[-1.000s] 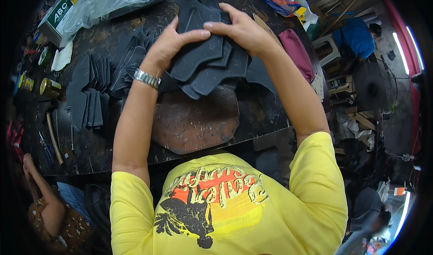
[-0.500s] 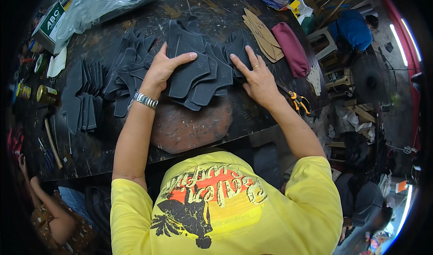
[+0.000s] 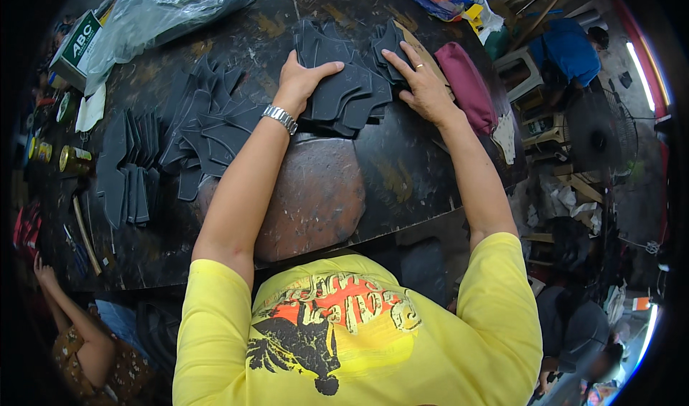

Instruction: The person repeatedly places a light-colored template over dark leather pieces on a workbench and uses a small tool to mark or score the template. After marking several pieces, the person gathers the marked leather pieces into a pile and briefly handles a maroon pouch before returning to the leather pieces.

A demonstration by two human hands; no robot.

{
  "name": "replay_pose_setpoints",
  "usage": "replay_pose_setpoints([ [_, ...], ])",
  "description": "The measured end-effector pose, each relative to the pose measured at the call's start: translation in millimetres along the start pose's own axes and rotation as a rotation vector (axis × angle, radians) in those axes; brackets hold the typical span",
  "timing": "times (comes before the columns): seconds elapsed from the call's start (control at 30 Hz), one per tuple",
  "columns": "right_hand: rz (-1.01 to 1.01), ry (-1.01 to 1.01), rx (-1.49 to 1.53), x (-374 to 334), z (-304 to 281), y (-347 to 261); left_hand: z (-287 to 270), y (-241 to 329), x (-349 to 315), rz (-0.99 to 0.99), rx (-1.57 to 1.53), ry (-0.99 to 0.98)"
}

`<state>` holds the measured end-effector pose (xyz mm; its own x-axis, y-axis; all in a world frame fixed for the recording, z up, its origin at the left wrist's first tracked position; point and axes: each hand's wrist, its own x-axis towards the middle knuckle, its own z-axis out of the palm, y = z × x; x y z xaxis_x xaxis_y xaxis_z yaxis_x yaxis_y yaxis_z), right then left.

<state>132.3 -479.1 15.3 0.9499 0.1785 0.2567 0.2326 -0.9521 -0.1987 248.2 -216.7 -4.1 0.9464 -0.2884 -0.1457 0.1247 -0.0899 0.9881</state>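
My left hand [image 3: 305, 83] grips the left side of a stack of flat black cut pieces [image 3: 352, 94]. Its thumb lies across the top, while the other fingers are partly hidden behind the stack's edge. My right hand [image 3: 425, 90] rests at the right end, its fingers spread and stretched over a smaller bunch of black pieces [image 3: 380, 47]. To the left of my left forearm lies a loose heap of similar black pieces [image 3: 204, 119]. Farther left, another row of black pieces [image 3: 133, 162] stands fanned out. A reddish-brown stone slab [image 3: 316, 198] sits on the near side.
Brown patterns [image 3: 413, 38] and a maroon pouch [image 3: 465, 86] lie right of my right hand. Clear plastic [image 3: 169, 18] and a green-and-white box [image 3: 77, 43] are far left. A jar [image 3: 74, 160] and a wooden handle [image 3: 86, 234] lie left. Another person's arm [image 3: 79, 320] shows lower left.
Both hands and the stack have shifted away from me and to the right, baring more of the slab. The yellow-handled tool is now hidden by my right forearm.
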Motion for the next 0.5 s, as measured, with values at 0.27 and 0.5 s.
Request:
replay_pose_setpoints([
  [0.27,0.103,0.073,-0.232,4,-2,3,28,-16,1,0.343,0.342,0.206],
  [0.5,0.167,0.538,0.096,-27,-8,-41,21,-21,-11,0.333,0.319,0.129],
])
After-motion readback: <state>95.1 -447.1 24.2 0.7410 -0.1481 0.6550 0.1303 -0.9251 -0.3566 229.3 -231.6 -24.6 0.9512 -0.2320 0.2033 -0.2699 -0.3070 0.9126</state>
